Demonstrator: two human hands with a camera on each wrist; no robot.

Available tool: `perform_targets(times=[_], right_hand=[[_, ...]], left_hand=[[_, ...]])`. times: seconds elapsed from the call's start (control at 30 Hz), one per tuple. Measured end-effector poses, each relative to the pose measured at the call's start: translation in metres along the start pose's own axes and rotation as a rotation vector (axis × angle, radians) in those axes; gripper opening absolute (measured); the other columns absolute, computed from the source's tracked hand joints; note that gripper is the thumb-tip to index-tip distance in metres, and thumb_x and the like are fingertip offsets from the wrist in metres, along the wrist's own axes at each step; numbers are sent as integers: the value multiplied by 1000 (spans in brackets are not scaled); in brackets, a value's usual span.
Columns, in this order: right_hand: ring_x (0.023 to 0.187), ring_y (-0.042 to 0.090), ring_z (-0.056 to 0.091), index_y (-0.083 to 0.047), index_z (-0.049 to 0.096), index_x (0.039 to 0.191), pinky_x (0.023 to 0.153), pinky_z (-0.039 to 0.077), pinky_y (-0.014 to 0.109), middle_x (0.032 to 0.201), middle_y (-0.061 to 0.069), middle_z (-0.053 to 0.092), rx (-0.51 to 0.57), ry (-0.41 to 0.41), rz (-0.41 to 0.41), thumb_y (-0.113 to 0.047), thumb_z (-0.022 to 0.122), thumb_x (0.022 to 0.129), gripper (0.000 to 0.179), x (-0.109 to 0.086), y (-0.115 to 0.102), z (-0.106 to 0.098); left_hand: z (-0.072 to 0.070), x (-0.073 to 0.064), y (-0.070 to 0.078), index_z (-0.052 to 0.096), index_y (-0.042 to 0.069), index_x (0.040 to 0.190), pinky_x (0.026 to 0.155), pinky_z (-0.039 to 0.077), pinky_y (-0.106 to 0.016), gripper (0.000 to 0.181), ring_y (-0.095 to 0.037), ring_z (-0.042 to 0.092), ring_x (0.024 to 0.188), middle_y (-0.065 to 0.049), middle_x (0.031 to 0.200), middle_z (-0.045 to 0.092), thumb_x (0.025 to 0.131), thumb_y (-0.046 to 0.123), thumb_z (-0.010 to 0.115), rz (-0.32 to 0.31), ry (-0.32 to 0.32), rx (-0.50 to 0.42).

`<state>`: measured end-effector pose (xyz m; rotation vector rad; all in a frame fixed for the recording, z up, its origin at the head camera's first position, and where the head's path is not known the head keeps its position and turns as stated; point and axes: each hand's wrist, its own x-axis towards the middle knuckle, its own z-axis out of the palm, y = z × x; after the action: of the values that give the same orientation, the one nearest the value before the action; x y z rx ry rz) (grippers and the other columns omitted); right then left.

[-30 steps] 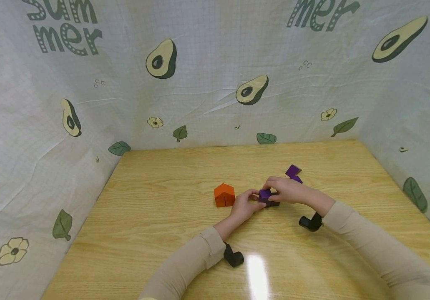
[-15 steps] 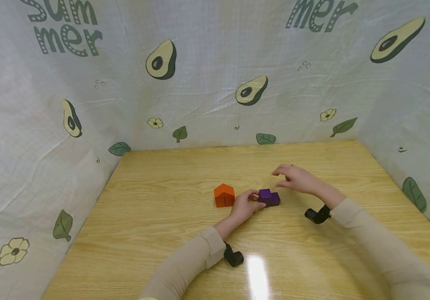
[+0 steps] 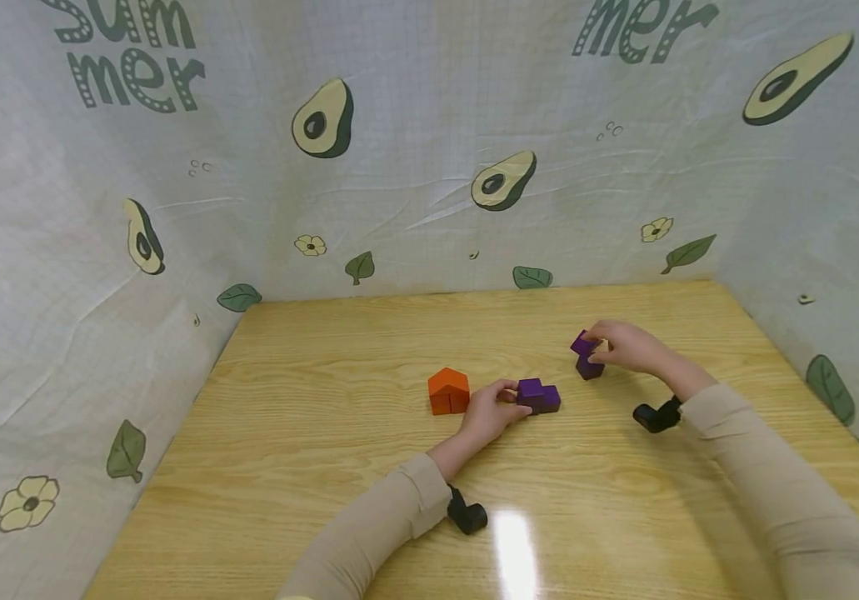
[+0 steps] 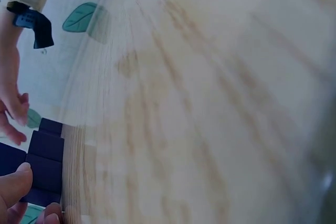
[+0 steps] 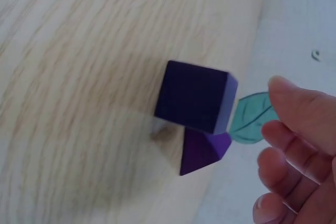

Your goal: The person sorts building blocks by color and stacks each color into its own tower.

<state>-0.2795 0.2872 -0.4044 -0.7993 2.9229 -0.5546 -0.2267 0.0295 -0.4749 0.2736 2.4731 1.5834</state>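
Observation:
My left hand (image 3: 487, 414) pinches a purple block (image 3: 530, 393) on the wooden table, thumb on the near side and fingers on the far side. Against its right side lies a lower purple block (image 3: 551, 398). In the left wrist view the thumb (image 4: 16, 184) presses the side of the dark blocks (image 4: 44, 171). My right hand (image 3: 627, 347) hovers beside two more purple pieces. These are a cube (image 5: 191, 97) and a triangular block (image 5: 202, 151), partly hidden behind the cube in the right wrist view. A gap shows between the bent right fingers and the cube.
An orange house-shaped group of blocks (image 3: 448, 392) stands just left of my left hand. The table (image 3: 309, 458) meets a cloth backdrop (image 3: 414, 242) printed with avocados and leaves at the back and sides. A black wrist camera (image 3: 466, 512) hangs under the left wrist.
My right hand has left the purple blocks at my left hand and moved back and right to the other two purple pieces. My left hand has stayed in place.

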Motion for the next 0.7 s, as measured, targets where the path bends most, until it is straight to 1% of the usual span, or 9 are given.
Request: perform_targets(times=[0.17, 0.27, 0.37, 0.47, 0.57, 0.7], right_hand=[[74, 22, 55, 10, 61, 107, 64, 46, 35, 105, 24, 58, 10, -43, 0, -6, 68, 80, 32, -2, 12, 8], [74, 20, 53, 10, 60, 108, 64, 45, 33, 108, 26, 56, 29, -56, 3, -5, 67, 80, 33, -2, 17, 12], [75, 21, 54, 11, 59, 110, 65, 46, 34, 111, 29, 54, 39, -67, 7, -4, 67, 80, 34, -2, 19, 17], [76, 22, 54, 10, 58, 110, 66, 46, 35, 112, 30, 53, 29, -81, 16, -5, 66, 81, 34, -2, 20, 20], [76, 21, 53, 9, 60, 110, 67, 46, 35, 110, 28, 55, 8, -86, 19, -5, 66, 81, 33, -1, 21, 23], [76, 21, 54, 8, 61, 107, 67, 47, 36, 107, 26, 56, -5, -71, 17, -4, 67, 80, 30, -1, 22, 24]], left_hand=[[-1, -1, 0, 62, 8, 110, 63, 43, -18, 37, -9, 55, 81, -2, 90, 65, 77, 18, 74, 6, 3, 7], [-1, -1, 0, 62, 8, 110, 63, 43, -18, 37, -8, 55, 81, -2, 90, 65, 77, 18, 74, 6, 5, 8], [-1, -1, 1, 62, 8, 110, 63, 43, -18, 36, -9, 56, 81, -2, 90, 65, 77, 18, 74, 6, 6, 7], [-1, 0, 0, 62, 8, 110, 64, 43, -18, 36, -9, 56, 82, -2, 90, 65, 77, 18, 74, 3, 5, 5], [-1, 0, 0, 62, 8, 110, 65, 44, -18, 36, -9, 56, 82, -2, 90, 65, 77, 18, 74, 2, 2, 5], [0, -1, -1, 62, 8, 110, 65, 44, -19, 36, -9, 56, 83, -2, 91, 65, 77, 18, 74, 1, 1, 2]])
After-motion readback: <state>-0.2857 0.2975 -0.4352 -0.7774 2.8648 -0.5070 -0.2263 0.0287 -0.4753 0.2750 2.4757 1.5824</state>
